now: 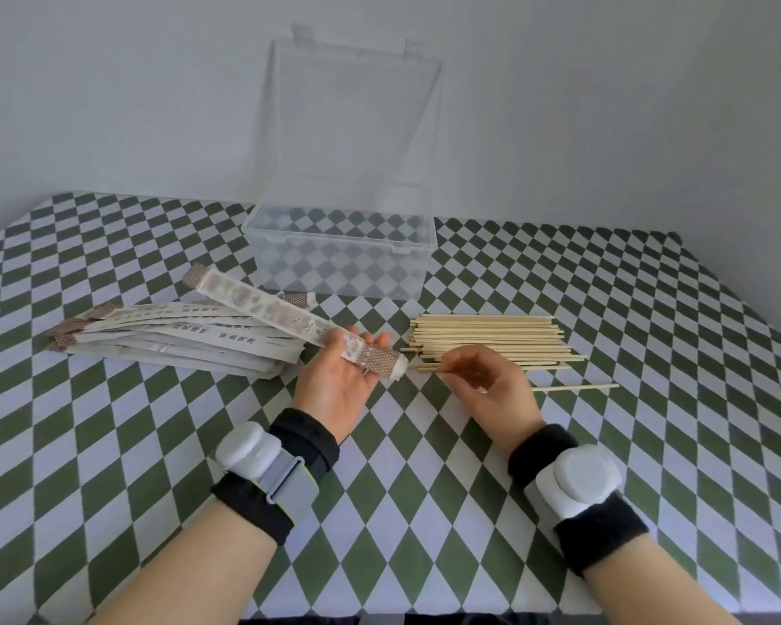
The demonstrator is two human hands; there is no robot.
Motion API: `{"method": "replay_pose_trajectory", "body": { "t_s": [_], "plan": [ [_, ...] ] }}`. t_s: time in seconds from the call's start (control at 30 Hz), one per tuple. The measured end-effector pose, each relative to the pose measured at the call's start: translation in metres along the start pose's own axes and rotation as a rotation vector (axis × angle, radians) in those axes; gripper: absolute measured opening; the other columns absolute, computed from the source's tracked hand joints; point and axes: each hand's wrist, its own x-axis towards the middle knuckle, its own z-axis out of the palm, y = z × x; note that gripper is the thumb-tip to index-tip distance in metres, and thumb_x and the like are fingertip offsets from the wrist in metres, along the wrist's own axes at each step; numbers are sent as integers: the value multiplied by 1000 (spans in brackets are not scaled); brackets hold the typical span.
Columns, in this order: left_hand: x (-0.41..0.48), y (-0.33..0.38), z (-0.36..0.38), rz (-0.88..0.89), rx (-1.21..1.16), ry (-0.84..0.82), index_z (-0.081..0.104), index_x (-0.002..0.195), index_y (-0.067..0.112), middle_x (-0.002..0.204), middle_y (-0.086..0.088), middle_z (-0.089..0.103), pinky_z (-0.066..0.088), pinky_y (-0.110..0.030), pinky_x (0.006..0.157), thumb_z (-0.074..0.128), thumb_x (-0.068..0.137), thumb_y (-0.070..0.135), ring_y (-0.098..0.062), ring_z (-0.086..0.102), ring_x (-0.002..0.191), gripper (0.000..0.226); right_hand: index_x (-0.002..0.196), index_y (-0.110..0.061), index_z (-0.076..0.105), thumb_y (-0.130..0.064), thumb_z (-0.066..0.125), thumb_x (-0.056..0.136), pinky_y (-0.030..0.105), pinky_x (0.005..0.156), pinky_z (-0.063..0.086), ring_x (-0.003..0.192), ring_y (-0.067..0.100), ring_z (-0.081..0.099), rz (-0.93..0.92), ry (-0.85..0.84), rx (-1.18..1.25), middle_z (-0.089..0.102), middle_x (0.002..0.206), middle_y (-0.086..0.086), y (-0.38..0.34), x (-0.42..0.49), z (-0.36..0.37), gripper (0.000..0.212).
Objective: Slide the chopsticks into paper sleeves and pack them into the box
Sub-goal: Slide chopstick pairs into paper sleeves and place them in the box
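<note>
- The left grip (334,381), palm up, holds one paper sleeve (267,309) near its patterned end, fingers curled under and around it; the sleeve slants up and away from the hand, clear of the bench (605,444).
- The right grip (488,385) pinches a single chopstick (578,387) between thumb and forefinger; the stick trails out past the wrist side of the hand, its near tip just beside the sleeve's open mouth.
- A loose pile of chopsticks (488,338) lies just beyond the right grip.
- A stack of sleeves (177,345) lies fanned out to the outer side of the left grip.
- A clear box (339,259) stands beyond both grips, its lid (348,115) upright against the wall.
- Each wrist carries a white sensor (262,457) strapped over a black band.
</note>
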Motion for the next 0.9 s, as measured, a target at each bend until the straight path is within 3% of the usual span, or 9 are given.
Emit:
{"method": "replay_pose_trajectory", "body": {
  "t_s": [0.07, 0.23, 0.33, 0.5, 0.7, 0.9],
  "plan": [
    [3, 2, -2, 16, -56, -15, 50, 88, 9, 81, -6, 53, 57, -37, 79, 36, 100, 20, -21, 69, 79, 21, 97, -16, 63, 2, 60, 82, 14, 82, 47, 89, 10, 57, -74, -27, -320, 59, 96, -7, 6, 3, -23, 24],
    [10, 3, -4, -15, -42, -74, 49, 85, 9, 77, -4, 52, 56, -34, 80, 43, 91, 5, -20, 68, 79, 10, 116, -16, 58, -4, 54, 86, 20, 93, 38, 107, 14, 47, 90, -216, -743, 50, 118, -3, 22, 5, -62, 32],
    [12, 0, -7, -37, -32, -101, 48, 85, 11, 79, -5, 53, 57, -34, 78, 54, 76, -8, -22, 67, 82, 21, 120, -17, 56, -9, 51, 89, 23, 93, 41, 107, 16, 49, 97, -215, -804, 52, 120, -1, 23, 6, -63, 33],
    [11, -1, -6, -32, -41, -108, 47, 91, 9, 86, -8, 52, 58, -34, 75, 47, 74, -12, -22, 70, 81, 27, 120, -16, 56, -14, 52, 90, 28, 93, 43, 106, 17, 48, 22, -160, -866, 53, 118, 1, 23, 14, -58, 30],
    [14, 0, -7, 37, -1, -36, 49, 98, 7, 90, -8, 55, 58, -28, 69, 31, 93, -8, -18, 69, 82, 24, 96, -17, 66, -20, 56, 89, 32, 86, 42, 99, 20, 49, -72, -168, -904, 56, 103, 0, 18, 25, -48, 13],
    [17, 0, -9, 63, -23, 40, 49, 99, 10, 91, -8, 58, 57, -33, 77, 34, 95, -5, -21, 65, 89, 22, 101, -19, 63, -25, 53, 91, 28, 86, 38, 101, 18, 48, -142, -176, -918, 55, 108, -1, 11, 30, -24, 16]
  ]
}}
